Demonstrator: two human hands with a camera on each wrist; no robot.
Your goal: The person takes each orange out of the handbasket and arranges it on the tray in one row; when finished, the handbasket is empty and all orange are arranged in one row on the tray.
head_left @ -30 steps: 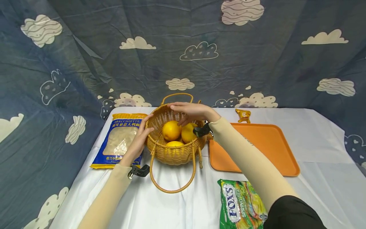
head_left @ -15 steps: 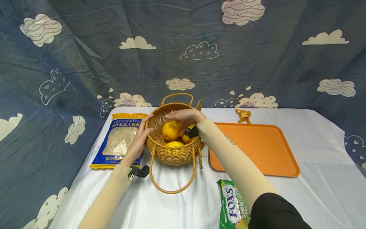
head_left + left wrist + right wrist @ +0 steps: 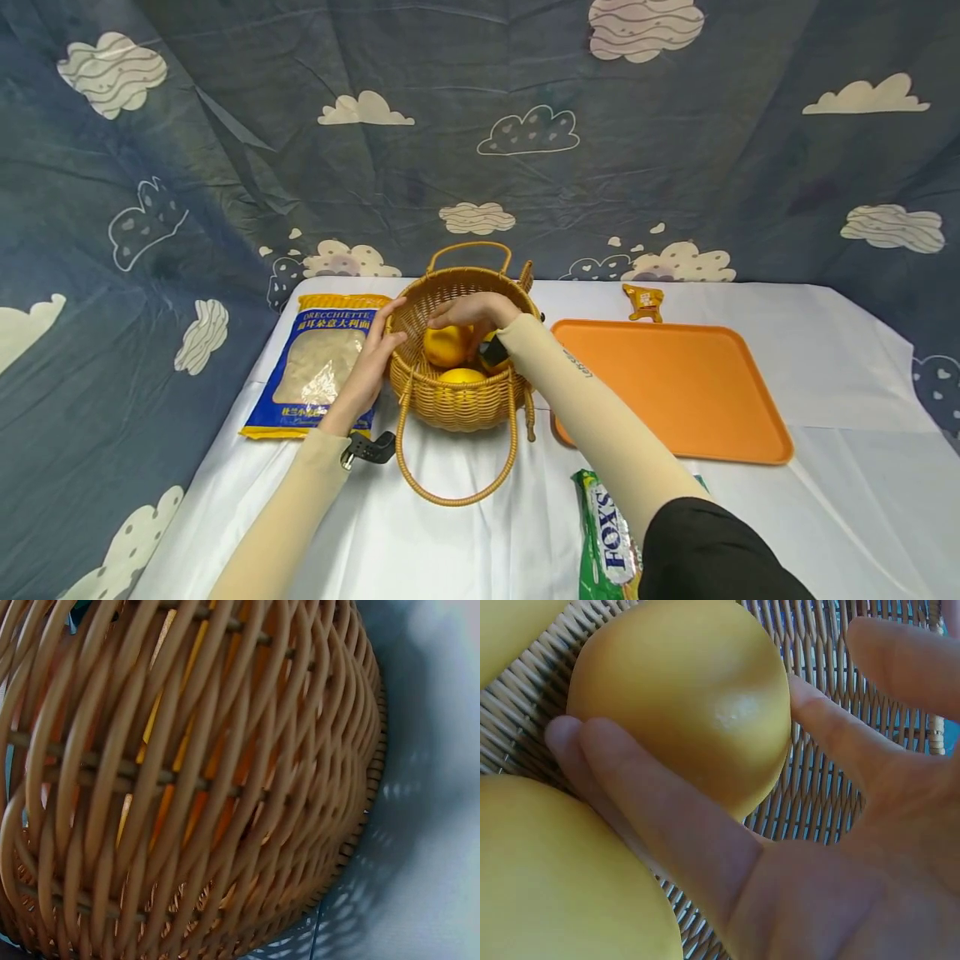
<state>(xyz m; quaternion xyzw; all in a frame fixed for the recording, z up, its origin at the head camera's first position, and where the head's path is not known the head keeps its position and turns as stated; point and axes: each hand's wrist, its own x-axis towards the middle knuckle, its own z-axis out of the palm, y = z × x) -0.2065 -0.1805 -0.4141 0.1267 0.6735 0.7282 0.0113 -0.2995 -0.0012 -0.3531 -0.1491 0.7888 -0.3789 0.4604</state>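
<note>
A wicker basket (image 3: 465,404) stands on the white cloth, several yellow lemons inside. My left hand (image 3: 367,362) holds the basket's left rim, its thumb over the edge. The left wrist view shows only the weave of the basket (image 3: 225,780), with yellow showing through the gaps. My right hand (image 3: 480,312) is down inside the basket. In the right wrist view, fingers (image 3: 667,810) lie along one side of a lemon (image 3: 682,690) and another reaches its opposite side. A second lemon (image 3: 555,877) lies below those fingers. In the head view my right hand partly covers the fruit.
Left of the basket lies a blue and yellow pasta bag (image 3: 315,367). An orange tray (image 3: 667,383) is on the right, with a small wrapped snack (image 3: 643,302) behind it. My right sleeve partly covers a green candy bag (image 3: 600,533) at the front. The basket's front handle (image 3: 457,502) hangs toward me.
My right hand has moved left and lower into the basket, and its fingers have come around a lemon. My left hand has stayed at the rim.
</note>
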